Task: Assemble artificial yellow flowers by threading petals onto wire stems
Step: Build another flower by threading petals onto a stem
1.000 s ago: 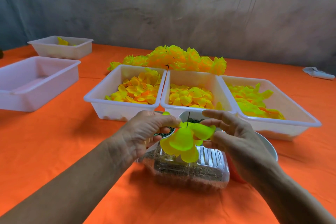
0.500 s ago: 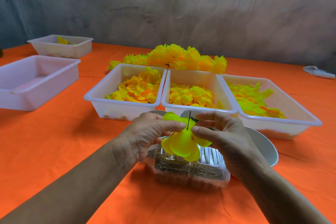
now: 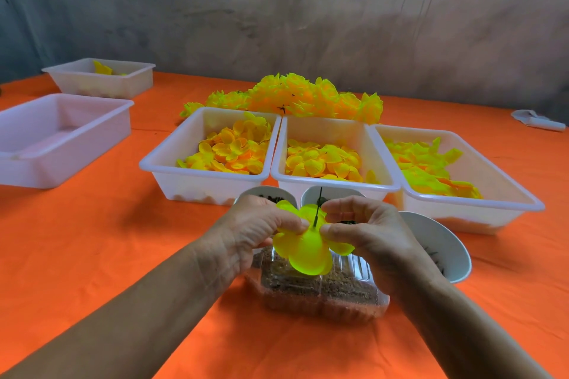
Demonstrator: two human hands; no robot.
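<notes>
Petal cluster (image 3: 308, 248) held above the clear box (image 3: 320, 292), threaded on the wire stem (image 3: 317, 206). Left hand (image 3: 255, 231) and right hand (image 3: 369, 231) pinch it with 2 sets of fingers. Best slid down squarely, keeping the wire upright.

Orange table (image 3: 92, 255) carries petal trays (image 3: 209, 184), bowls (image 3: 446, 243), flowers (image 3: 308, 95)

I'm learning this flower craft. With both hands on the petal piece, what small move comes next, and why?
Probably slide the petal piece further down the wire stem: both hands pinch it, and bare wire stands above it.
</notes>
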